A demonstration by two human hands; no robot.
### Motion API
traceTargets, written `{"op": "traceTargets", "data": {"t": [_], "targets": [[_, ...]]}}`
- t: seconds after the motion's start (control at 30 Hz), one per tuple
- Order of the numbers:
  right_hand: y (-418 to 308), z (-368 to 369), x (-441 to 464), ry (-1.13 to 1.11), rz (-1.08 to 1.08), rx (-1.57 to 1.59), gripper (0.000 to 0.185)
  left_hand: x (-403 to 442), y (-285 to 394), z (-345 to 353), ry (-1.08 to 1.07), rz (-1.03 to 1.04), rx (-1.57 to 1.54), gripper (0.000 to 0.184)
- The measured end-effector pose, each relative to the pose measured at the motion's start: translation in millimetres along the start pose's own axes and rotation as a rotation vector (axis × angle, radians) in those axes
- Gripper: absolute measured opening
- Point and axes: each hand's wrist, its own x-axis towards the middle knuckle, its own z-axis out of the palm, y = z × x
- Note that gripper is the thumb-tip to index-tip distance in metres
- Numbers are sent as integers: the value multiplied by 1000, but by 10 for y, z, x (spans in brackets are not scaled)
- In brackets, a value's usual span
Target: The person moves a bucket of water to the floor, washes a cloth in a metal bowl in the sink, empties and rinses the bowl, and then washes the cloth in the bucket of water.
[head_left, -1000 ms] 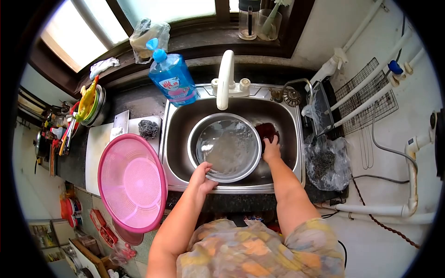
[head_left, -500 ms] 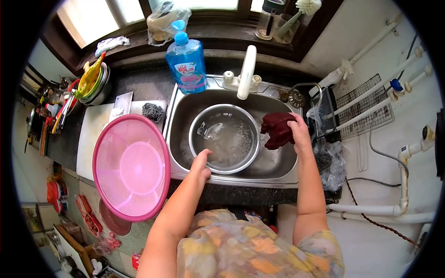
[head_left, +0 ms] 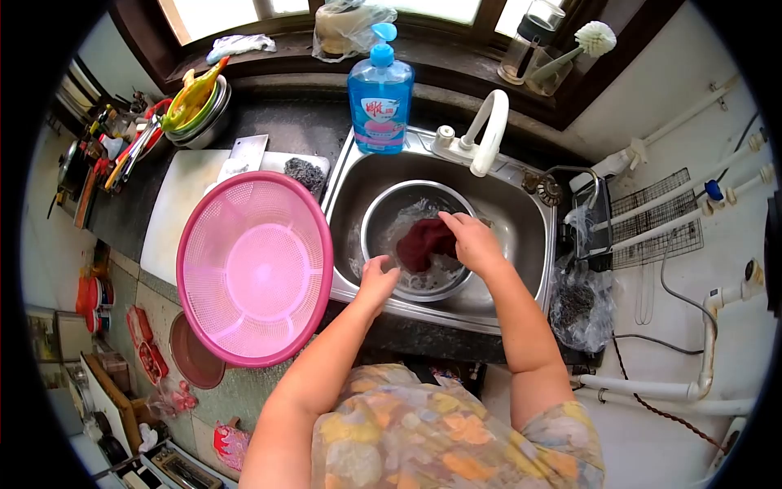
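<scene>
Inside the sink (head_left: 521,269) sits a round metal basin (head_left: 368,218) with water in it. A dark red cloth (head_left: 423,244) lies bunched in that water, its right edge gripped by my right hand (head_left: 479,243). My left hand (head_left: 380,285) is at the basin's near left rim with its fingers apart and nothing in them. Whether it touches the rim I cannot tell. To the left, a large pink colander (head_left: 269,269) overhangs the counter edge.
A blue soap bottle (head_left: 380,102) stands behind the sink, left of the white faucet (head_left: 490,130). On the cutting board (head_left: 175,204) lie a cleaver (head_left: 244,153) and a steel scourer (head_left: 304,174). Stacked bowls (head_left: 204,122) stand at the far left. A plastic bag (head_left: 582,306) is on the right.
My right hand has brought the red cloth from the right side of the sink leftward into the basin's water, which now looks stirred. The camera view has shifted a little.
</scene>
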Motion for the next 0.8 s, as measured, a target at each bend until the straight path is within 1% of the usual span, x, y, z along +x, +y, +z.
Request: {"op": "traceTargets", "data": {"t": [0.03,0.07,0.1,0.17,0.2,0.27,0.3,0.37,0.43,0.47,0.5,0.57,0.6,0.67,0.7,0.73,0.77,0.8], "targets": [[27,74,10,-6,19,-96,44,30,-56,5,4,-5,-2,50],[74,133,21,4,54,-101,40,64,-102,9,-16,-22,-35,51],[149,194,32,1,49,-100,40,86,-123,15,-34,-38,-70,52],[314,341,40,190,69,59,41,74,-107,17,-32,-38,-68,51],[382,452,38,189,66,61,41,67,-89,13,-32,-34,-63,51],[503,719,-38,40,263,37,41,45,-57,13,-45,-31,-94,51],[516,881,-113,33,340,143,42,35,-38,24,-64,-28,-126,50],[565,1087,-219,-118,400,135,42,-2,42,33,-63,-48,-77,50],[601,1174,-198,-257,494,130,34,-74,197,28,-124,-93,-160,50],[699,1317,-216,-192,412,47,28,-52,183,43,-122,-107,-140,50],[678,1241,-171,-191,414,50,28,-26,163,65,-122,-107,-136,50],[532,943,16,-269,617,418,23,29,144,96,-151,-84,-123,51],[621,966,12,-140,457,470,25,51,166,101,-150,-85,-123,51],[449,599,22,-139,366,708,26,82,198,123,-214,-93,-128,56],[332,421,10,-136,308,827,28,115,152,155,-211,-96,-132,56],[183,212,-10,-141,307,826,28,174,72,206,-246,-12,-164,61],[22,-7,-32,-166,339,980,28,210,33,240,-279,72,-196,67],[-110,-182,-48,-192,371,1133,28,214,90,250,-267,123,-37,76]]}}
